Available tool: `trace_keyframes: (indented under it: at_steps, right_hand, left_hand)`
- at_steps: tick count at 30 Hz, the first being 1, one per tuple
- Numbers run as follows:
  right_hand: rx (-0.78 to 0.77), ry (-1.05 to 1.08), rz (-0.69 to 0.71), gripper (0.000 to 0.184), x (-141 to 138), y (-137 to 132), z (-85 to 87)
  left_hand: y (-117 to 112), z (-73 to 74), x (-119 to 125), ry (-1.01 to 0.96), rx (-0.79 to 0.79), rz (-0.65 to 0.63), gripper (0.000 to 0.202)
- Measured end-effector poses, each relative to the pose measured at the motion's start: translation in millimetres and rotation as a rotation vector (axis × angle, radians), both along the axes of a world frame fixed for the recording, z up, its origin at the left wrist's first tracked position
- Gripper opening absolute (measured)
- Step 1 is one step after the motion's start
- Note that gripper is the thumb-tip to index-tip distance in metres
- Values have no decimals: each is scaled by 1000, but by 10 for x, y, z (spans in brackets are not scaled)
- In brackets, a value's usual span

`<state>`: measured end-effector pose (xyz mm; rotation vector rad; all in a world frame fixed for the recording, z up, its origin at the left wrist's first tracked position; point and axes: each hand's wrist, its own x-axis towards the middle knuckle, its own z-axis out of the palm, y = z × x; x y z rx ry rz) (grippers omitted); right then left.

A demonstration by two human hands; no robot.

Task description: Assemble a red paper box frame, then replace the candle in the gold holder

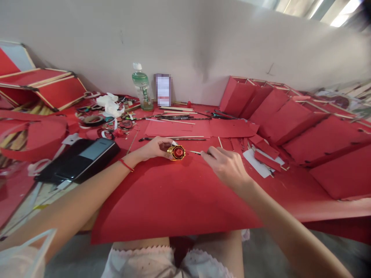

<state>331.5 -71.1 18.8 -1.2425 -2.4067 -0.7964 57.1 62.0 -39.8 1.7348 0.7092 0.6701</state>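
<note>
My left hand (158, 148) pinches a small round ornament (177, 152), gold-rimmed with a red centre, just above a large red paper sheet (174, 197). My right hand (224, 166) is shut on a thin pale stick (195, 152), and its tip comes very close to the ornament's right rim. I cannot tell whether the two touch. Both hands rest low over the sheet, with a red string bracelet (126, 165) around my left wrist.
Red paper panels framed with wooden strips (290, 119) are stacked along the right. Similar frames (43, 88) sit at the far left. Beyond my left arm lies a black tablet-like device (77, 160). Sticks, scraps, tape, and a plastic bottle (142, 87) crowd the back.
</note>
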Motion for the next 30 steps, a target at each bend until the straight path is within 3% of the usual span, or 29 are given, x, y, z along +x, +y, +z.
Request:
trace_keyframes:
  at_steps: [8,17,24,30]
  right_hand:
    - [-289,37,-94,33,35,137,152]
    - [-480,65,-140,32,7,187,336]
    - [-487,-19,-176,30,-21,146,380]
    - [-516,-83,-142,29,-102,106,559]
  left_hand:
    - [-11,12,-3,-3,-13,-7,44]
    - [6,2,-18,52,48,-38,47]
    - [-10,9,-2,55,54,-42,47]
    - [-23,14,-11,20,93,-41,46]
